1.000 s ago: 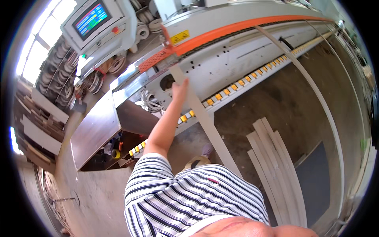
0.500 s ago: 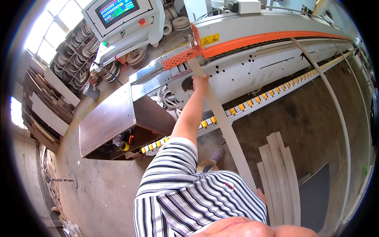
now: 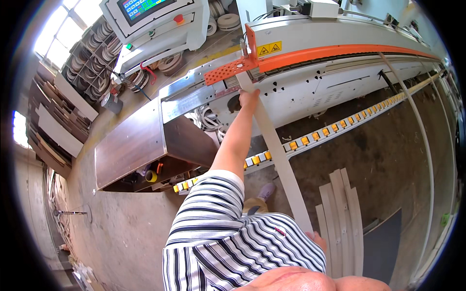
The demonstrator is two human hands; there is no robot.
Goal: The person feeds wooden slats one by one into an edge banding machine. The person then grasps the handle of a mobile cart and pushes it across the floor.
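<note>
A long narrow white strip [image 3: 280, 157] runs from near my waist up to the infeed of a big white machine [image 3: 335, 82], ending just under its orange perforated guard [image 3: 232, 71]. My left hand [image 3: 248, 98], arm stretched out, presses on the strip's far end beside the guard. My right hand [image 3: 318, 239] grips the strip's near end at my side, mostly hidden by my striped shirt.
A track of yellow pads [image 3: 315, 137] runs along the machine's front. Several white strips [image 3: 342, 218] and a dark panel [image 3: 383, 242] lie on the floor at right. A brown-topped table [image 3: 128, 143] stands left, a control panel [image 3: 145, 12] above, shelves of rolls [image 3: 92, 48] beyond.
The machine has drawn closer and shifted right in view. My left hand has stayed on the strip, and the strip's far end now reaches the orange guard.
</note>
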